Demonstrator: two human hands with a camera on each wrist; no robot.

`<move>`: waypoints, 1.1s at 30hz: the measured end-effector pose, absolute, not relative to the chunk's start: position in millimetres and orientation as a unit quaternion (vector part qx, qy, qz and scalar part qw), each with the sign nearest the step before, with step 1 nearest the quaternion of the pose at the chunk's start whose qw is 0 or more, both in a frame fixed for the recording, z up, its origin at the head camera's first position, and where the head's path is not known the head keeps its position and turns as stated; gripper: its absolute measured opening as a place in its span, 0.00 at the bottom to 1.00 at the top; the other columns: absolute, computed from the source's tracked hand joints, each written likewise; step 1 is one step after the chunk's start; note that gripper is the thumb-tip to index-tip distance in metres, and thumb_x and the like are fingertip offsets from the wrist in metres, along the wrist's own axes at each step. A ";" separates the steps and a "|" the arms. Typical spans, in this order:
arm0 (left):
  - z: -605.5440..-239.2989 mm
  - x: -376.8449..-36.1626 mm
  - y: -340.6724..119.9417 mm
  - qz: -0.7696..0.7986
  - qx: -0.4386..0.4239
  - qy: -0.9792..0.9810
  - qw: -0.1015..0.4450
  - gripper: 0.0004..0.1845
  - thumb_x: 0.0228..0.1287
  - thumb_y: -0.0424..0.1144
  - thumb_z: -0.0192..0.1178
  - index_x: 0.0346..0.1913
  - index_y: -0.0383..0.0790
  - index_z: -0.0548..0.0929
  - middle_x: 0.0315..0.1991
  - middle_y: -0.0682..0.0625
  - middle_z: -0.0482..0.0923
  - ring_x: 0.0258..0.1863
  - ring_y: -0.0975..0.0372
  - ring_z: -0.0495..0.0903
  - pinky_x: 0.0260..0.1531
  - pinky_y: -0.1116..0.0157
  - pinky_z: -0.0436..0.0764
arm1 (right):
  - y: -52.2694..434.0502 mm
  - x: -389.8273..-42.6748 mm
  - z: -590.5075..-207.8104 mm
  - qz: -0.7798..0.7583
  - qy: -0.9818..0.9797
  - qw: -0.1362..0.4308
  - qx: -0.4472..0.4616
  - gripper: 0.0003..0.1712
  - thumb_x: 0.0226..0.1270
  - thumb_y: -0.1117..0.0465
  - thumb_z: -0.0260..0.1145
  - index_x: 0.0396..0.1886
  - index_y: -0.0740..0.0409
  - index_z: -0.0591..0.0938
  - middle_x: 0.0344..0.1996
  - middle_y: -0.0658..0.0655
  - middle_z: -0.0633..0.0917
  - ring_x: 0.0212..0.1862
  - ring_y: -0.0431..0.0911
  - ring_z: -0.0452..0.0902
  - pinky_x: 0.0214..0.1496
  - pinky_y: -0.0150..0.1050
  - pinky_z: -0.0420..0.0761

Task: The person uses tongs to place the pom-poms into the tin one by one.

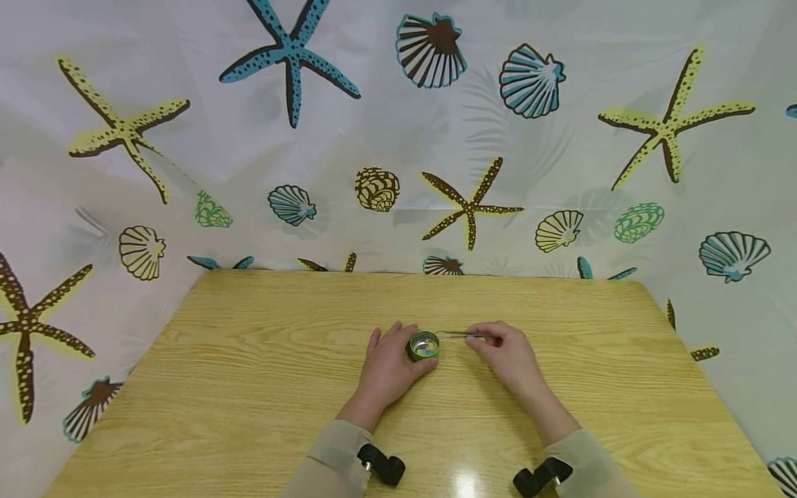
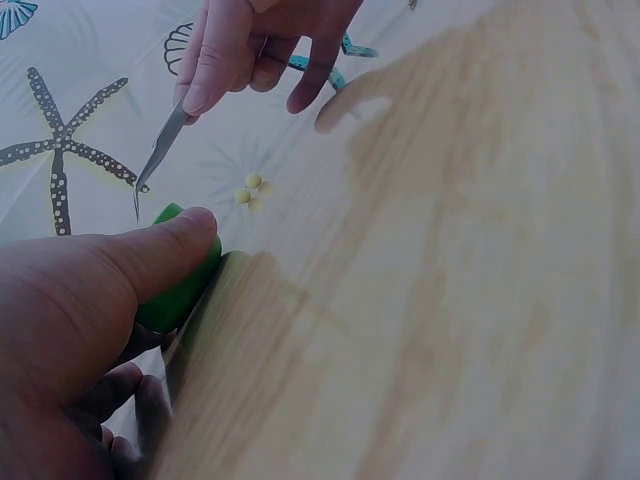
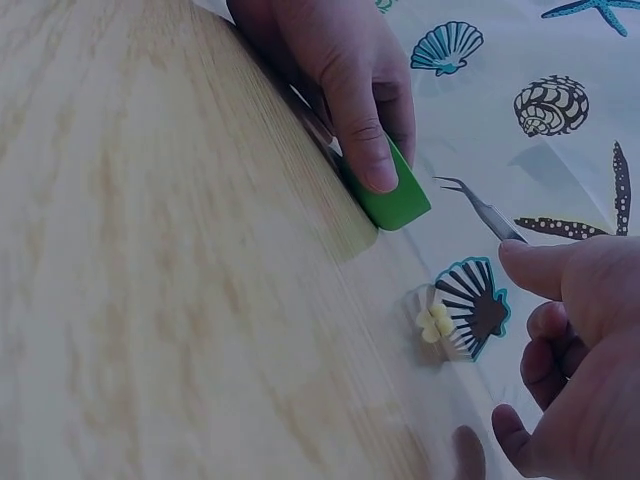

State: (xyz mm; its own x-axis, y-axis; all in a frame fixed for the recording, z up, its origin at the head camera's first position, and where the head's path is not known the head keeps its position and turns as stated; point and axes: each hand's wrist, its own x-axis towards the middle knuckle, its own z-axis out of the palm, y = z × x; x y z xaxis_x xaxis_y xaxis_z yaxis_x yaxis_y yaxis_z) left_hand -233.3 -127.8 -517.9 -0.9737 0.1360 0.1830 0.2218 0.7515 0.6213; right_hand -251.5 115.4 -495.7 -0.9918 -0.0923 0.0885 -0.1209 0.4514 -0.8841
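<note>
Tweezers poised over a small green tin at the frame's centre.
The left hand [image 1: 389, 366] grips the green tin [image 1: 424, 346]; the right hand [image 1: 507, 353] pinches tweezers [image 1: 463, 334]. Steadying the tin and lowering the tips slowly seems wise.

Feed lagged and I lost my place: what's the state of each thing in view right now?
green tin: lidless, upright on the table, small pieces inside.
tweezers: tips above the tin, nothing visibly held.
left hand: grips the tin's side.
right hand: pinches the tweezers.
yellow beads: loose, beside the tin.
table: bears everything.
</note>
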 end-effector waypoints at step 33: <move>-516.6 -232.8 -127.7 -0.349 -0.094 -0.931 0.058 0.40 0.69 0.52 0.80 0.76 0.35 0.80 0.75 0.39 0.78 0.83 0.44 0.66 0.86 0.41 0.45 | 160.7 -260.8 -499.9 0.519 -0.855 0.012 0.001 0.14 0.79 0.56 0.76 0.56 0.57 0.93 0.33 0.53 0.76 0.38 0.49 0.67 0.35 0.38 0.66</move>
State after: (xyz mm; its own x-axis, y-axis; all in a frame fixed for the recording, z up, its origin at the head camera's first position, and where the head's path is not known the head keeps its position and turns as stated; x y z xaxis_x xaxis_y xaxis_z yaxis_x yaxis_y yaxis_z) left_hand -232.8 -127.7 -516.6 -0.9757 0.1345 0.1728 0.2149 0.7392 0.6382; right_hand -260.8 160.7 -499.9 -0.9997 0.0115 0.0221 -0.0143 0.4607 -0.8875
